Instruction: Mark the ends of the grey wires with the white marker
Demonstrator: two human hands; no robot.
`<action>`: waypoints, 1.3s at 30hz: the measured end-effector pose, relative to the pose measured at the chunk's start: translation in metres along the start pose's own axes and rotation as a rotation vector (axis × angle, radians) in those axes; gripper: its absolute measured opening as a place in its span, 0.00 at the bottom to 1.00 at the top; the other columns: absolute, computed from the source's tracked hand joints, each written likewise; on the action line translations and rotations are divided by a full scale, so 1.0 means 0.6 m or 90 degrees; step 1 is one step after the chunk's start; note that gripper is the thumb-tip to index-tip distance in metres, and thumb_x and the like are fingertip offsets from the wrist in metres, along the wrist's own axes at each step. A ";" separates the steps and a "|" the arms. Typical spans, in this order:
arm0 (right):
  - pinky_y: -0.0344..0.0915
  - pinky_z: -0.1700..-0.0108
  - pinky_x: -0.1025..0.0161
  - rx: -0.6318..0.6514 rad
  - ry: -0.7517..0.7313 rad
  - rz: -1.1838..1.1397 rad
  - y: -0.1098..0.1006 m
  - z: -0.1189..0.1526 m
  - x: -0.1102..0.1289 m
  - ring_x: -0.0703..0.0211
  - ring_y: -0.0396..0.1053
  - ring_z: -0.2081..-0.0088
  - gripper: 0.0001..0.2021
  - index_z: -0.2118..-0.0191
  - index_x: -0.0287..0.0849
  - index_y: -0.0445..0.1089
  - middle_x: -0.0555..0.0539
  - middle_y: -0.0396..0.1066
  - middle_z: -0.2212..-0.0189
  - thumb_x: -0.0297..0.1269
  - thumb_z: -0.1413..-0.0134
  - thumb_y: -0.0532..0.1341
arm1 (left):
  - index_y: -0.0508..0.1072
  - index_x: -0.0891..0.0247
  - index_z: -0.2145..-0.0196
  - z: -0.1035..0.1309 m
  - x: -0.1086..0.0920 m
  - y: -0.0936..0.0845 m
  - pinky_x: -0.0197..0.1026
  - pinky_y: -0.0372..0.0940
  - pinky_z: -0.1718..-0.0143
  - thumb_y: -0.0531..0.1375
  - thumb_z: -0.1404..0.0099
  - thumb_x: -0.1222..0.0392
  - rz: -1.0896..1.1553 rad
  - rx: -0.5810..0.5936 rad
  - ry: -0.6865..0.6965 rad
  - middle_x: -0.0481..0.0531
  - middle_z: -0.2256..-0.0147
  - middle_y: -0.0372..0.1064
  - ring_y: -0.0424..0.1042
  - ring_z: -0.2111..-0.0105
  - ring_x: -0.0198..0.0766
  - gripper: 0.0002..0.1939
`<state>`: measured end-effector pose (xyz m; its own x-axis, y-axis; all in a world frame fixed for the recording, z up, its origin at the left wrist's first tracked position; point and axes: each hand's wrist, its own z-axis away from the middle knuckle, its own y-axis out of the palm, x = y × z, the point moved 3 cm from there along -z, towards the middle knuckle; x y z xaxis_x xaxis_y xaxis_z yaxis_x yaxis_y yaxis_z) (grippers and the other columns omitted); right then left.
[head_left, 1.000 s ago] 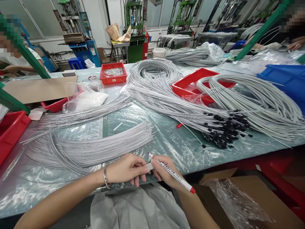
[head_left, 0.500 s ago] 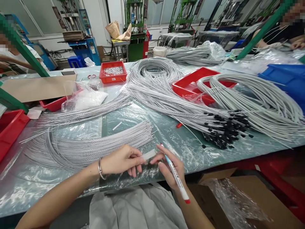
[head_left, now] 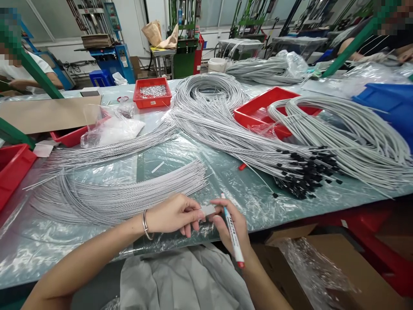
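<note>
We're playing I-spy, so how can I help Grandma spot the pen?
Find the big table covered in shiny plastic, then look at its near edge. The right hand there holds the pen. It's white with dark letters and a red end, while the pale strip in the left hand is short and flat.

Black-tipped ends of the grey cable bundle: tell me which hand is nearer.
Right. The right hand is left of the black-tipped ends; the left hand is farther left.
</note>
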<state>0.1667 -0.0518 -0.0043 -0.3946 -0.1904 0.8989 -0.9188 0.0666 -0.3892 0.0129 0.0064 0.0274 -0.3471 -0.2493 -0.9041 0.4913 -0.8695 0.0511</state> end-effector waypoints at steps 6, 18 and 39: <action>0.47 0.82 0.69 0.158 0.121 -0.076 0.002 -0.009 0.002 0.70 0.50 0.85 0.20 0.80 0.39 0.52 0.53 0.52 0.88 0.42 0.39 0.49 | 0.66 0.69 0.72 0.003 -0.005 0.012 0.28 0.62 0.78 0.51 0.34 0.49 -0.128 0.022 -0.006 0.50 0.73 0.69 0.69 0.77 0.30 0.19; 0.62 0.67 0.63 -0.077 -0.024 0.015 -0.010 0.009 0.010 0.66 0.62 0.80 0.17 0.46 0.38 0.63 0.53 0.66 0.83 0.28 0.39 0.48 | 0.69 0.71 0.70 -0.013 -0.012 0.007 0.30 0.64 0.77 0.52 0.35 0.50 -0.049 -0.018 0.017 0.53 0.72 0.70 0.70 0.76 0.32 0.19; 0.59 0.72 0.66 -0.111 0.048 -0.025 -0.032 0.031 -0.022 0.64 0.64 0.74 0.05 0.71 0.39 0.66 0.49 0.65 0.76 0.24 0.48 0.56 | 0.64 0.69 0.75 -0.068 0.062 0.022 0.30 0.62 0.79 0.52 0.36 0.51 -0.076 0.066 -0.091 0.51 0.75 0.68 0.69 0.79 0.32 0.18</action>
<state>0.1899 -0.0687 -0.0121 -0.3526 -0.1226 0.9277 -0.9193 0.2303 -0.3190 0.0392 0.0031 -0.0229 -0.5111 -0.1932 -0.8375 0.3570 -0.9341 -0.0023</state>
